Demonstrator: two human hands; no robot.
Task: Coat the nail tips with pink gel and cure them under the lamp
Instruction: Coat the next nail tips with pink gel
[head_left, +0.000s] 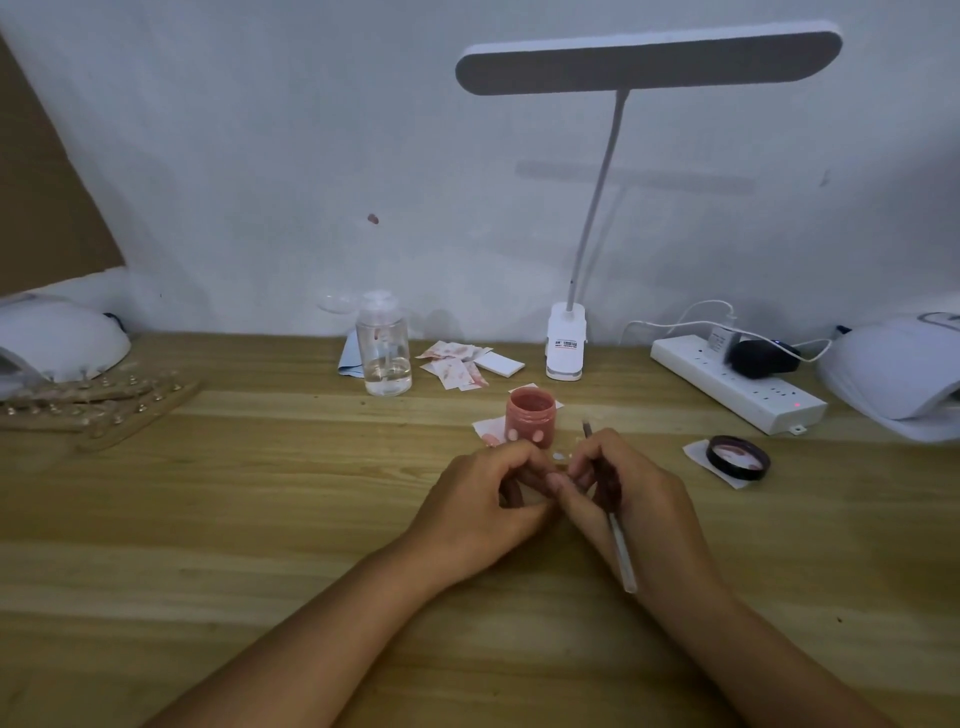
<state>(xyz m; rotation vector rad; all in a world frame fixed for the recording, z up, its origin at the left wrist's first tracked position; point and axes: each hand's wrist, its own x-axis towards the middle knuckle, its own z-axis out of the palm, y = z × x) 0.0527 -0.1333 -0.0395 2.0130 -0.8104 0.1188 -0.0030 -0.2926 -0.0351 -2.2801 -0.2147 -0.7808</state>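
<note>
My left hand (488, 509) and my right hand (628, 499) meet over the middle of the wooden table. The left fingers pinch a small stick holder whose nail tip (559, 457) peeks out between the hands. My right hand holds a thin brush (621, 551), its white handle slanting back toward my wrist and its dark end pointing up. Just beyond the hands stands an open jar of pink gel (530, 415) on a scrap of paper. Its black lid (737, 457) lies to the right. White curing lamps sit at the far left (62, 338) and far right (893, 369).
Wooden strips with nail tips (98, 405) lie at the left. A clear pump bottle (383, 353), stained paper wipes (457, 366), a clip desk lamp (566, 343) and a white power strip (737, 384) with plugs line the back by the wall.
</note>
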